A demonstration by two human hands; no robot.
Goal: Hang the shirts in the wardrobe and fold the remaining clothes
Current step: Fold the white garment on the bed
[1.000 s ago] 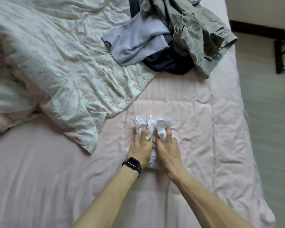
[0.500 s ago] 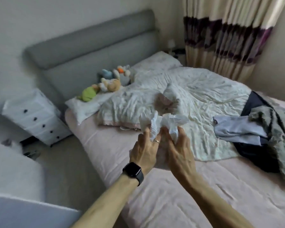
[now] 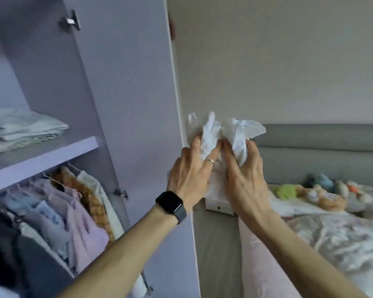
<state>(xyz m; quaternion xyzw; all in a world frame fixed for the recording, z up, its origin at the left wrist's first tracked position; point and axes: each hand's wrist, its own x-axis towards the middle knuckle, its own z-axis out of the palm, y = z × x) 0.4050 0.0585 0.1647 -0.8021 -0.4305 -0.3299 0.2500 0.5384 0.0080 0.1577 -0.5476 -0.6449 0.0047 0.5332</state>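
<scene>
Between the two hands sits the small white garment [image 3: 235, 134], a scrunched bundle whose loose ends stick up past the fingertips. The left hand [image 3: 190, 175] and right hand [image 3: 246, 175] are pressed close together, each with its fingers curled into the cloth. The left one wears a ring [image 3: 209, 160], with a smartwatch [image 3: 170, 204] on the wrist. What kind of garment it is cannot be told.

To the left of the hands stands the open wardrobe [image 3: 127, 104]. Its shelf [image 3: 52, 155], well left of the left hand, carries a folded pile [image 3: 24, 130], and below it hang crowded clothes [image 3: 73, 207]. To the right of and below the right hand lies the bed [image 3: 332, 244], with stuffed toys [image 3: 323, 194] near the headboard [image 3: 332, 147].

The step in hand looks like carrying the folded piece to the shelf. To do it well, grip firmly with both hands so the fold does not spring open. Swing the bundle left into the wardrobe without brushing its side, then set it flat on or beside the pile before letting go. The loose ends likely want tucking under first, or the bundle may unfurl once released.
</scene>
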